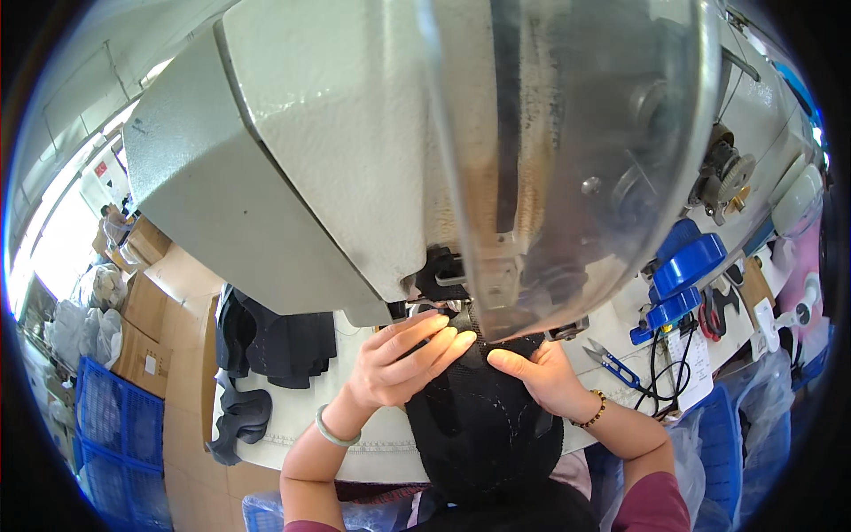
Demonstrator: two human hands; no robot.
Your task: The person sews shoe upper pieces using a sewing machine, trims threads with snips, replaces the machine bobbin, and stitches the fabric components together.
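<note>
While the left hand point(399, 359) and the right hand point(545, 381) touch a large black fabric piece point(483, 434), a pale grey metal sewing machine point(328, 133) stands above them

As the fabric piece lies under the machine's working end, it reaches toward the person, past the near edge of the white table point(377, 454). The left fingers are stretched, slightly bent and close together; their tips rest at its upper part, and whether they grip, I cannot tell. The right thumb lies straight upon it, pointing leftward; the other fingers are partly hidden, so their closing cannot be told. Beside the right wrist are blue-handled metal snips point(613, 364).
</note>
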